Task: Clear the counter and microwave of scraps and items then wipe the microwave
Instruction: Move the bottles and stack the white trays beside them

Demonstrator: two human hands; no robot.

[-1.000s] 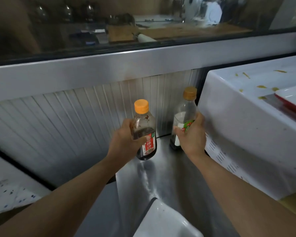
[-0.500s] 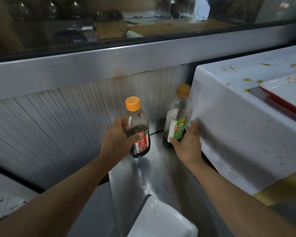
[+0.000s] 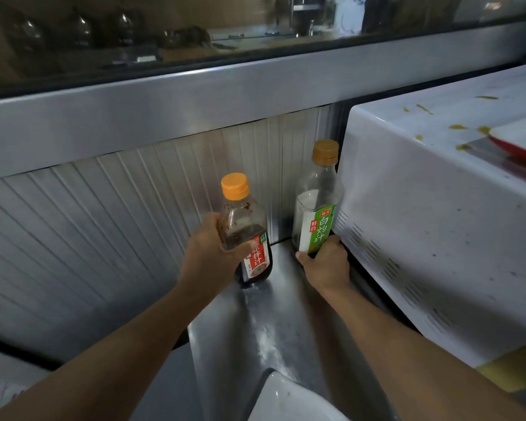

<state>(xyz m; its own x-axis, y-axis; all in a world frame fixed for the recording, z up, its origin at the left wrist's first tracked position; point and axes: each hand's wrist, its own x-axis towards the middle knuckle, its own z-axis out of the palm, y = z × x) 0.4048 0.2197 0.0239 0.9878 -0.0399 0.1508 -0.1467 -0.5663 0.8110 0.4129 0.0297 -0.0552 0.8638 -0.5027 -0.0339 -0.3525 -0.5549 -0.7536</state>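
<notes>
While the left hand (image 3: 208, 256) grips the red-labelled bottle (image 3: 246, 235) on the steel tabletop (image 3: 274, 329), the right hand (image 3: 327, 264) grips the base of the green-labelled bottle (image 3: 316, 208), which stands beside the stained white microwave (image 3: 438, 223).

"鲜的 白灼汁" on the green-labelled bottle (image 3: 316, 214); "拌汁" on the red-labelled bottle (image 3: 246, 235).

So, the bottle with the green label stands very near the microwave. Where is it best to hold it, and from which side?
Probably low on the body, from the front-left. The green-label bottle stands upright with the microwave close on its right and the ribbed wall behind, so those sides are blocked. The right hand already grips it low on the label from there.
</notes>
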